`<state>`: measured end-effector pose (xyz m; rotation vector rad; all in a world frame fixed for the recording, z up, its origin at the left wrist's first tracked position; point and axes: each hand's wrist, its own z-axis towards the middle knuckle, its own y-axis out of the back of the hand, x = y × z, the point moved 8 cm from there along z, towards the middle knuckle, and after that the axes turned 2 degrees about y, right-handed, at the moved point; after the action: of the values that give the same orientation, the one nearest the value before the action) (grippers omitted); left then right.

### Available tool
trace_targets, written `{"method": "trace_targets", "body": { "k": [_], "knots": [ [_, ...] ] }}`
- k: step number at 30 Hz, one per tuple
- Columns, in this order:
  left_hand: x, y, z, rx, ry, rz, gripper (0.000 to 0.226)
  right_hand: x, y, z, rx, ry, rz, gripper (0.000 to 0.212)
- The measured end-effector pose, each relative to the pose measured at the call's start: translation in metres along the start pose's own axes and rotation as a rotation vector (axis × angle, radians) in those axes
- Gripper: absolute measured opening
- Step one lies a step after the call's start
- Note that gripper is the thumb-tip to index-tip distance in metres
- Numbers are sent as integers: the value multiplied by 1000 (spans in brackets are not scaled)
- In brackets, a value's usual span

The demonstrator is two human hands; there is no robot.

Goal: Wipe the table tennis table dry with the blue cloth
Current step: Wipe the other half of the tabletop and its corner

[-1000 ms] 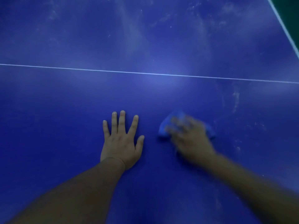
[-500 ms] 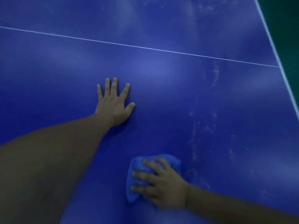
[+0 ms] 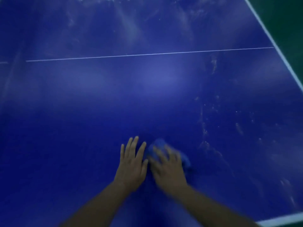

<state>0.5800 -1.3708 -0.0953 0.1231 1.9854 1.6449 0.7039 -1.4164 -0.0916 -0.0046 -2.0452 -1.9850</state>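
The crumpled blue cloth (image 3: 186, 161) lies under the right hand (image 3: 168, 169), whose grip is spread wide and presses it onto the glossy blue worktop (image 3: 98, 112). The left hand (image 3: 132, 167) rests flat just beside that grip. Pale streaks (image 3: 205, 128) lie to the grip's right, so the wipe likely heads there.

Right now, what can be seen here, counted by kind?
Bare hands: 2 (left hand, right hand)
Crumpled blue cloth: 1
Dark blue table tennis table: 1
White painted lines: 3 (thin cross line, right edge band, near edge band)
Total: 7
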Motion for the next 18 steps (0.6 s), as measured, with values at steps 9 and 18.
{"method": "trace_targets", "body": {
  "k": [9, 18],
  "knots": [
    [-2, -20, -88, 137, -83, 45, 61, -9, -13, -88, 289, 87, -38, 43],
    [1, -29, -90, 134, -137, 57, 64, 62, -17, -104, 207, -416, 61, 45]
  ]
}}
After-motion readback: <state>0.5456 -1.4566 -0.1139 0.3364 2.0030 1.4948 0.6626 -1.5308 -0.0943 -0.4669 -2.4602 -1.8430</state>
